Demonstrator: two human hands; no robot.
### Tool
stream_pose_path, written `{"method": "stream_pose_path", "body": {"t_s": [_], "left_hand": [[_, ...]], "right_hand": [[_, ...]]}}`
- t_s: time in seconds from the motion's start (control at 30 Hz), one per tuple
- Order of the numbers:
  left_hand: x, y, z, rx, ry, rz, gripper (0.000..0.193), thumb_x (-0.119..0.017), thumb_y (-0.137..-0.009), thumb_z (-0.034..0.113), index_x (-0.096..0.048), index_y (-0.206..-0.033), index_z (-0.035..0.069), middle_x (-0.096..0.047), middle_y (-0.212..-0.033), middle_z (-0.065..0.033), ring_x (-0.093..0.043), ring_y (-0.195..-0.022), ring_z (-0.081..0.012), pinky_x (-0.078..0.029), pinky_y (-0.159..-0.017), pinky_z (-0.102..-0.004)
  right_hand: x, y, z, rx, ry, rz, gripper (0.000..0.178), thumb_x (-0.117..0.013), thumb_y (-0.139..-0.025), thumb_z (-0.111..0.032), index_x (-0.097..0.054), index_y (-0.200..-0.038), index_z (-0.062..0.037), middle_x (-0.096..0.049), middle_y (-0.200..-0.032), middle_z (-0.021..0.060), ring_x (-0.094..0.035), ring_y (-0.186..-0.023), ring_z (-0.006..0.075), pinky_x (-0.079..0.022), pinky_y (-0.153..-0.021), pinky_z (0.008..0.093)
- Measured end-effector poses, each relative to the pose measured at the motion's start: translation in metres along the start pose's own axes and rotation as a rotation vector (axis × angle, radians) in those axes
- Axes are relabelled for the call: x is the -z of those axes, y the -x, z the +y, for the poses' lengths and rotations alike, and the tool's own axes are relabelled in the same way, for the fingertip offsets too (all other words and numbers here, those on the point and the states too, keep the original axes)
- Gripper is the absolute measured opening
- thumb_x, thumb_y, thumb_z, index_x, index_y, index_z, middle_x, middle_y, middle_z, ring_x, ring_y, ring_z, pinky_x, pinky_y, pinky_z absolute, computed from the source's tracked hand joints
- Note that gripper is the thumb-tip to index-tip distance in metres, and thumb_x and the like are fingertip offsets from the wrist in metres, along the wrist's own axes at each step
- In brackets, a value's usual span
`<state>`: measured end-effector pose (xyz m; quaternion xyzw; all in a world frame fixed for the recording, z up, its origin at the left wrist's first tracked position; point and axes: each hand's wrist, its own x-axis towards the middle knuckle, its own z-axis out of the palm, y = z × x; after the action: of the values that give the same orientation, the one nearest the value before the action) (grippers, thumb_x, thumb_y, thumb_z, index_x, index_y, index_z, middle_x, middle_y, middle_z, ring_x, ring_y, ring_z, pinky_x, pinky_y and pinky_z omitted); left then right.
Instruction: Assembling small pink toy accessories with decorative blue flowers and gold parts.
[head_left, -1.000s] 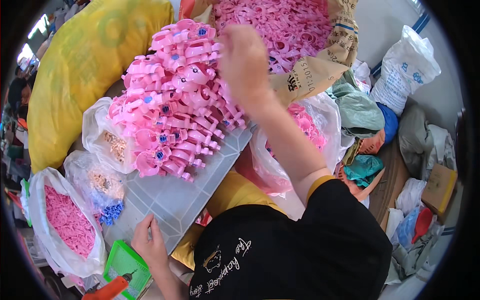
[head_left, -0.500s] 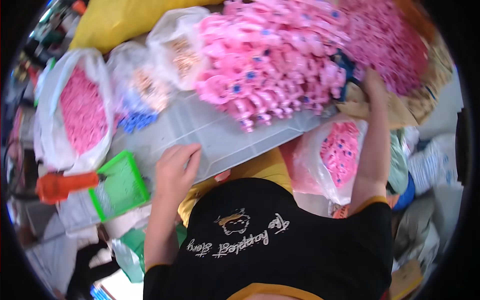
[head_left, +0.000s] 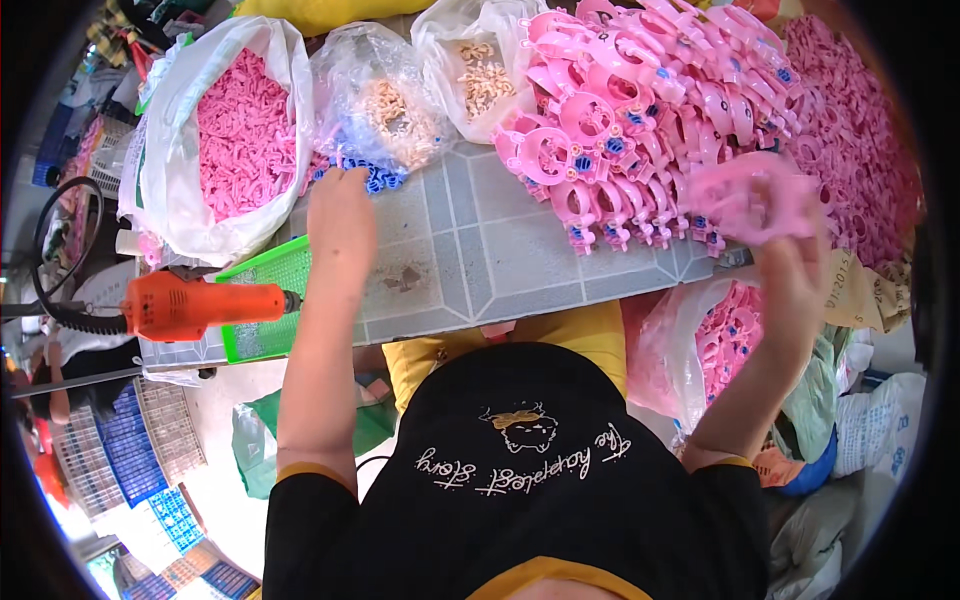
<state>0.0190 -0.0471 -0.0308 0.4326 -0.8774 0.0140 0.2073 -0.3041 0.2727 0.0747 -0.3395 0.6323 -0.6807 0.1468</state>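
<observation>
My right hand (head_left: 793,262) holds up a pink plastic part (head_left: 735,200) with a rounded opening, smeared by motion, at the right end of the table. Behind it lies a big stack of similar pink parts (head_left: 625,115), many with small blue pieces fitted. On the left, my left hand (head_left: 342,205) reaches down to a small heap of blue plastic pieces (head_left: 382,178). Its fingers are drawn together at the heap's edge, and what they pinch, if anything, is hidden. Beside that hand stands a white bag (head_left: 290,190) full of small pink pieces (head_left: 245,135).
Clear bags with small beige pieces (head_left: 400,115) stand at the back. An orange power screwdriver (head_left: 205,305) hangs over a green tray (head_left: 265,325) at the left. A heap of pink pieces (head_left: 840,130) lies far right; a bag of pink parts (head_left: 725,340) sits below the table's edge.
My right hand has come back from the far right heap, now with a pink part in it. My left hand has moved forward to the blue pieces. The view has shifted.
</observation>
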Motion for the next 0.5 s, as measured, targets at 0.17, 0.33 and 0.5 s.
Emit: {"method": "stream_pose_path", "body": {"t_s": [0.17, 0.33, 0.5], "left_hand": [[-0.015, -0.015, 0.001, 0.019, -0.057, -0.163, 0.019, -0.06, -0.087, 0.008, -0.074, -0.1, 0.006, -0.067, -0.102, -0.0165, -0.063, -0.105, -0.0371, -0.052, -0.088, -0.0494], [-0.007, -0.006, 0.001, 0.058, -0.037, -0.168, 0.014, -0.067, -0.085, 0.01, -0.073, -0.097, 0.004, -0.07, -0.096, -0.0145, -0.066, -0.096, -0.0348, -0.053, -0.082, -0.0463], [0.027, 0.003, 0.021, 0.348, 0.428, -0.066, 0.012, -0.073, -0.087, 0.011, -0.072, -0.093, 0.001, -0.072, -0.088, -0.0123, -0.067, -0.077, -0.0241, -0.052, -0.073, -0.0361]], "right_hand": [[-0.113, 0.036, 0.047, -0.655, -0.799, -0.579, 0.046, -0.057, -0.105, -0.021, -0.043, -0.146, -0.0028, -0.057, -0.138, 0.0109, -0.064, -0.118, 0.0265, -0.055, -0.1, 0.0473], [-0.199, 0.03, 0.092, -1.035, -1.118, -0.741, 0.041, -0.055, -0.106, -0.029, -0.046, -0.141, -0.0093, -0.056, -0.133, 0.0065, -0.061, -0.124, 0.0291, -0.053, -0.103, 0.0575], [-0.229, 0.014, 0.102, -0.882, -1.044, -0.764, 0.049, -0.062, -0.098, -0.007, -0.042, -0.143, -0.0075, -0.055, -0.135, 0.0073, -0.062, -0.123, 0.0268, -0.053, -0.106, 0.0515]]}}
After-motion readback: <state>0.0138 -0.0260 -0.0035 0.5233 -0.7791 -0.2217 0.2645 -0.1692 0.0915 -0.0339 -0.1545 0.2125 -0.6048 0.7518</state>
